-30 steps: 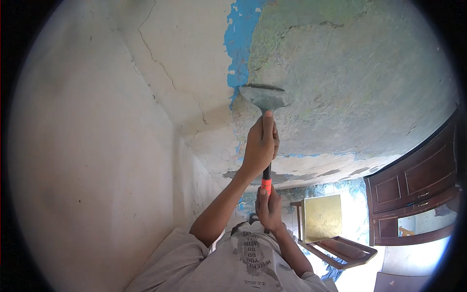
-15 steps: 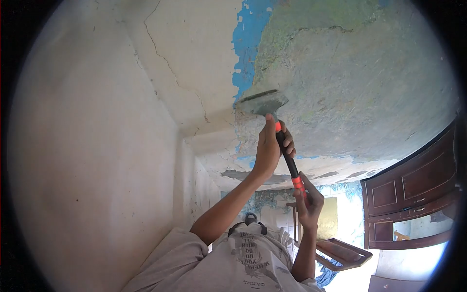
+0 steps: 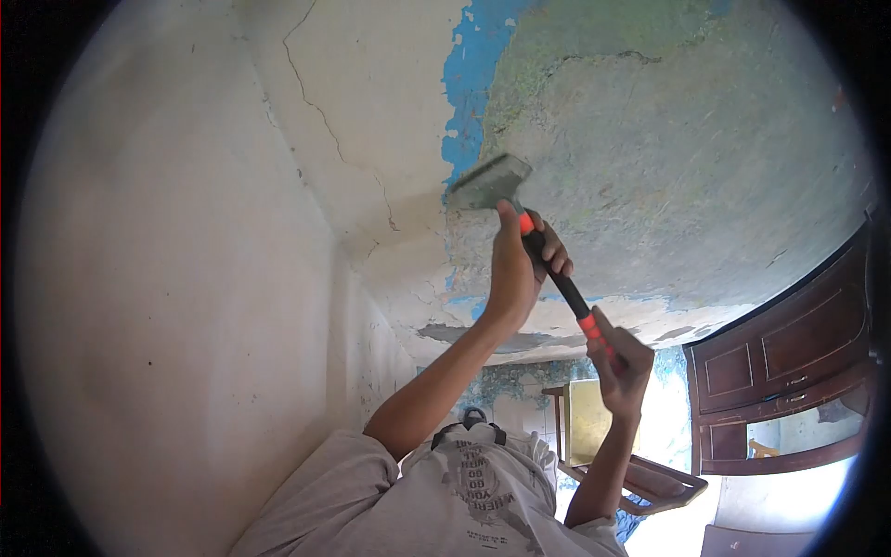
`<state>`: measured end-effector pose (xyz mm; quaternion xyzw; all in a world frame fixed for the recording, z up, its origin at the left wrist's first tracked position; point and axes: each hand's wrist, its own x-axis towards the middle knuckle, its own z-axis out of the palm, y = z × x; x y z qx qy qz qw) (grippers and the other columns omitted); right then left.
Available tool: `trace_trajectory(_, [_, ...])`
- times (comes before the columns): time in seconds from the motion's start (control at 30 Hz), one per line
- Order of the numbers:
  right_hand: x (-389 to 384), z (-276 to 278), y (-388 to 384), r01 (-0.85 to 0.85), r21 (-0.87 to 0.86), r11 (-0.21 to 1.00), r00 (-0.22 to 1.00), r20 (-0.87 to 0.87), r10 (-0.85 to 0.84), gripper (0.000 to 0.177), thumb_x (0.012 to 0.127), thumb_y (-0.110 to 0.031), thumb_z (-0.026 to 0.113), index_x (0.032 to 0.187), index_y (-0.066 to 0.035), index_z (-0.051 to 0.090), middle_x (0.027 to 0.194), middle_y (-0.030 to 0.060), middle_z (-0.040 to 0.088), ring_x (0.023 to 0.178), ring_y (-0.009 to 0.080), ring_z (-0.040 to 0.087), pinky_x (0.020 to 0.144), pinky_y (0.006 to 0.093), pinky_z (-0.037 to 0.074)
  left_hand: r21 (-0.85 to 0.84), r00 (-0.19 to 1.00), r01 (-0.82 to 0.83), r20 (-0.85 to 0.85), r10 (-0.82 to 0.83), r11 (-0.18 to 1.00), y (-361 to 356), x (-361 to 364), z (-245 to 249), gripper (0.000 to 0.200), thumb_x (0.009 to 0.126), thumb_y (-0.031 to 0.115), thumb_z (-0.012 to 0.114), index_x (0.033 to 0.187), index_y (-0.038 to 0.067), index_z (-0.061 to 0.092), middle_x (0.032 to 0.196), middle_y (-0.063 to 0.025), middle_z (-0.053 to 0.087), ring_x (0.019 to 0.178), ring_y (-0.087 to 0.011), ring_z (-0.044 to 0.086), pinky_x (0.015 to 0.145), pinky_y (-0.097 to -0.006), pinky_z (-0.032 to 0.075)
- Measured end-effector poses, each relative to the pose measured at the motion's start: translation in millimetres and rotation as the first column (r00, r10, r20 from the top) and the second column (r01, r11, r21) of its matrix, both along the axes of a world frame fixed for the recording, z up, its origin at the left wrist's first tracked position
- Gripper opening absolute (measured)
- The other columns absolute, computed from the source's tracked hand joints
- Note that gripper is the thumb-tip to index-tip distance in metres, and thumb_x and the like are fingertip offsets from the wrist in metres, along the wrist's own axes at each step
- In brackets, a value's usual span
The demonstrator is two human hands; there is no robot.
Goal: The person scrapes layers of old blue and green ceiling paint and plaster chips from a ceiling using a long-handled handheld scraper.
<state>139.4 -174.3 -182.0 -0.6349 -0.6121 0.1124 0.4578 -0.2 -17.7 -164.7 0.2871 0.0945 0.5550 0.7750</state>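
Observation:
A long-handled paint scraper (image 3: 489, 182) has its wide metal blade close over the wall, where a strip of blue paint (image 3: 469, 70) borders bare grey-green plaster (image 3: 640, 158). My left hand (image 3: 520, 265) wraps the black and red handle just below the scraper head, its thumb laid along the neck. Lower down, my right hand (image 3: 620, 360) is closed around the red-banded end of the handle. The handle slants from upper left to lower right.
A cracked cream wall surface (image 3: 371, 102) lies left of the blue strip, with a corner (image 3: 325, 223) further left. Dark wooden cabinets (image 3: 789, 348) stand at right. A wooden chair (image 3: 673, 483) is below, behind my right forearm.
The scraper head has shifted slightly left and tilted more. My right hand has swung right and up a little with the handle's end; my left hand has moved slightly up.

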Motion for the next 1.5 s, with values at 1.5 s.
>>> trace_trajectory(1.5, [13.8,-25.8,8.1,-0.340,-0.313,0.887,0.831,-0.541,0.128,0.053,0.102,-0.026,0.054,0.149,-0.004,0.044,0.069,-0.0040,0.052,0.059,0.0067,0.049,0.053,0.0260,0.043,0.078,0.976,0.026,-0.219,-0.008,0.997,6.8,3.3,0.0,0.057,0.103,0.064,0.033,0.092,0.010,0.044,0.064,-0.0014,0.040,0.055,-0.0169,0.047,0.063,-0.0383,0.050])
